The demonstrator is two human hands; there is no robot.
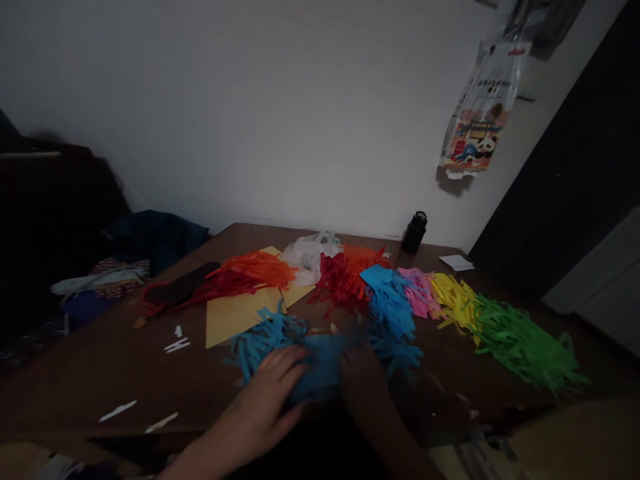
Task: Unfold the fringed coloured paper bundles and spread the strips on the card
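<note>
While both hands rest on the blue sheet at the near edge of the desk, its two ends are already in strips and its middle is plain and unslit. The left hand lies over the left side, thumb apart from fingers; whether it pinches the sheet, I cannot tell. The right hand touches the right side, too dark and blurred to show whether it is clamped.

Much of the fringing looks done. The orange fringe lies at left; to the right run the red fringe, light blue fringe, pink fringe, yellow fringe and green fringe, all loose strips. By the look of it, the blue sheet is the piece being worked, its middle not yet arranged. The tan sheet, beyond the left hand, shows no slits. White scraps lie at left.
</note>
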